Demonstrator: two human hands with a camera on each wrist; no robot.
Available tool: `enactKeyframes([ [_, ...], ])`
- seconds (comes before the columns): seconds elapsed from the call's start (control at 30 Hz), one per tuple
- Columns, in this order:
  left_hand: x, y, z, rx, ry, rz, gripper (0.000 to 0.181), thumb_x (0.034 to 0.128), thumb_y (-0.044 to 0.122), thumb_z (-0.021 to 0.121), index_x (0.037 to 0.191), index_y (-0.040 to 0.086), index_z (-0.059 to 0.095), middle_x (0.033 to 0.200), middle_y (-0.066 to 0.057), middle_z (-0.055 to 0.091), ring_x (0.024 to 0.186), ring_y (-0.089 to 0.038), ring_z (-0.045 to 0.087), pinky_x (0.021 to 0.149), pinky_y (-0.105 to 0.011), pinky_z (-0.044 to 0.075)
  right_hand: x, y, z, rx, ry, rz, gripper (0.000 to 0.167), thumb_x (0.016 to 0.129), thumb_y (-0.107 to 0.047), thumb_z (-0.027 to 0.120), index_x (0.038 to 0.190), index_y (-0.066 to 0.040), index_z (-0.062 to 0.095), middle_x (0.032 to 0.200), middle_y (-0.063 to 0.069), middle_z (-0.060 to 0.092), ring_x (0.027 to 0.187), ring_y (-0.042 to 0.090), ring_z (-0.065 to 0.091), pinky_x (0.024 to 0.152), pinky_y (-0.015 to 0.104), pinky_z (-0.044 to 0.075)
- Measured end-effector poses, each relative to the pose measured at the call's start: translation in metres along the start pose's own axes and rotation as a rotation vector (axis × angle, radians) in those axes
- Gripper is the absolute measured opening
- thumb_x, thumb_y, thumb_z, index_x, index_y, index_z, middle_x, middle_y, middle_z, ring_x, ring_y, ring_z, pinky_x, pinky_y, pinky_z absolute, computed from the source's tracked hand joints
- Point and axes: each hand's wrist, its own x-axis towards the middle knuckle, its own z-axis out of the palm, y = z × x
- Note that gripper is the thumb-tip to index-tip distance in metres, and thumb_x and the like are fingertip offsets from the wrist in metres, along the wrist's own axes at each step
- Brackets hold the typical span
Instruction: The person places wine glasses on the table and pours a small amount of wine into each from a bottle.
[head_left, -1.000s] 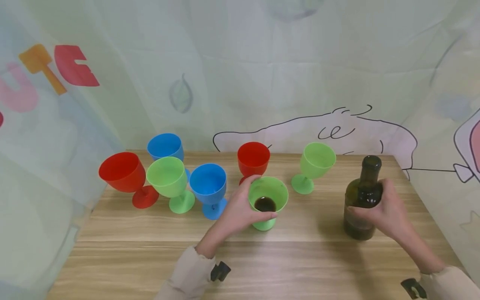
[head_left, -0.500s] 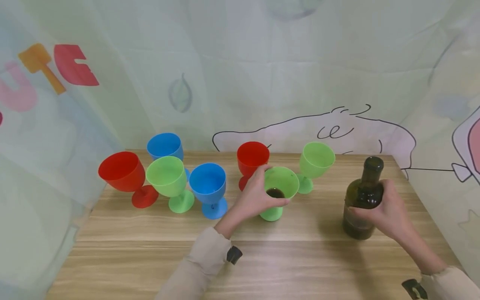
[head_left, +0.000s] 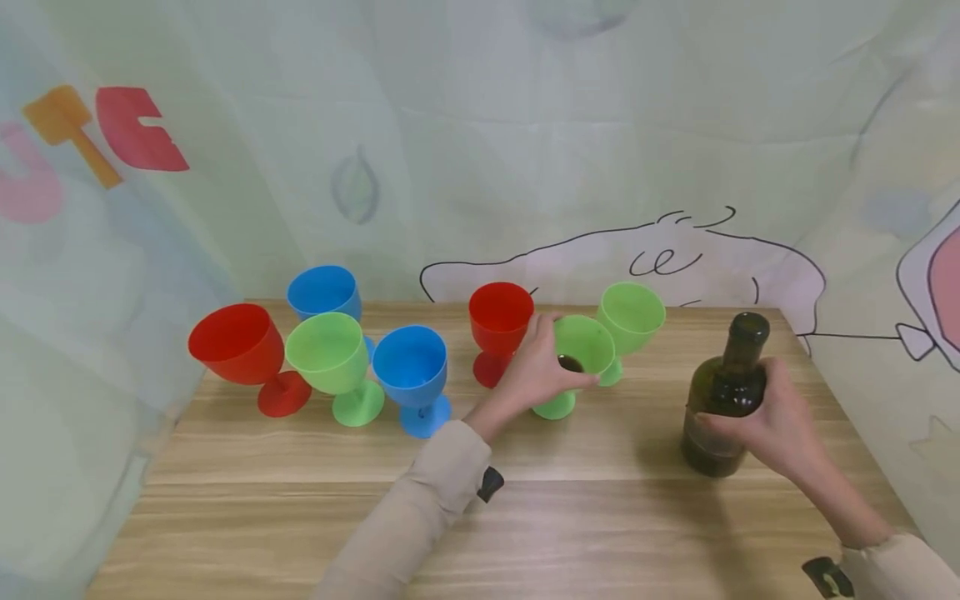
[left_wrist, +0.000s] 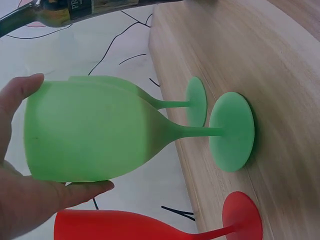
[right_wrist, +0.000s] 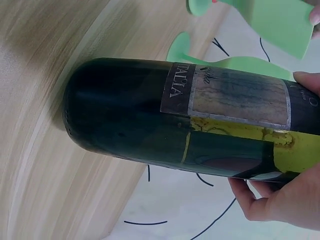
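Observation:
In the head view my left hand [head_left: 534, 372] grips the bowl of a light green plastic goblet [head_left: 587, 337], with dark liquid [head_left: 570, 364] in it. The left wrist view has thumb and fingers on opposite sides of that goblet's bowl [left_wrist: 95, 132], near the rim. Its foot is at the tabletop; whether it touches cannot be told. Just behind it stands another green goblet [head_left: 632, 310]. To the right, my right hand [head_left: 780, 421] holds a dark green glass wine bottle [head_left: 708, 429] upright around its upper body. A label [right_wrist: 240, 95] shows on the bottle in the right wrist view.
A red goblet [head_left: 501, 312] stands left of the held one. Farther left are a blue goblet [head_left: 410, 367], a green goblet [head_left: 327, 352], a second blue goblet [head_left: 322, 292] and another red goblet [head_left: 236, 346]. A printed cloth [head_left: 480, 167] hangs behind the wooden table [head_left: 570, 525].
My left hand has carried the green goblet with the liquid back and to the right, beside the rear green goblet. My right hand and the bottle have stayed about where they were.

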Motion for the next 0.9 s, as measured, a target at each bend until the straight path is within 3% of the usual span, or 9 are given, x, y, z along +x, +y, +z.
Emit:
enactKeyframes([
  [0.23,0.009,0.0,0.004,0.034,-0.001,-0.001,0.083,0.0685,0.034,0.079,0.132,0.006,0.033,0.122,-0.006,0.04,0.104,-0.019,0.045,0.079,-0.032,0.047,0.0,0.0,0.001,-0.008,0.011,-0.006,0.077,0.059,-0.015,0.084,0.111,0.01,0.033,0.098,0.031,0.049,0.085,0.046,0.051,0.066,0.057,0.041],
  [0.43,0.009,0.001,0.003,0.045,0.015,0.009,0.083,0.0702,0.032,0.078,0.134,0.005,0.033,0.127,-0.007,0.04,0.11,-0.02,0.043,0.084,-0.034,0.046,0.0,0.001,0.0,-0.007,0.001,-0.002,0.078,0.059,-0.013,0.083,0.113,0.012,0.032,0.099,0.033,0.048,0.086,0.048,0.05,0.067,0.06,0.04],
  [0.67,0.009,0.011,-0.001,0.214,0.056,0.095,0.075,0.0696,0.027,0.08,0.127,0.001,0.04,0.123,-0.01,0.044,0.112,-0.022,0.041,0.09,-0.03,0.043,0.0,0.0,0.0,-0.007,-0.008,-0.001,0.078,0.06,-0.012,0.083,0.113,0.012,0.032,0.099,0.033,0.047,0.088,0.048,0.049,0.068,0.061,0.04],
  [0.9,0.014,0.018,-0.004,0.293,0.016,0.068,0.076,0.0711,0.027,0.079,0.131,0.0,0.039,0.123,-0.009,0.047,0.114,-0.022,0.041,0.092,-0.031,0.041,0.0,0.0,0.001,-0.012,-0.006,-0.007,0.081,0.058,-0.013,0.084,0.114,0.013,0.031,0.1,0.034,0.048,0.087,0.05,0.05,0.069,0.062,0.04],
])
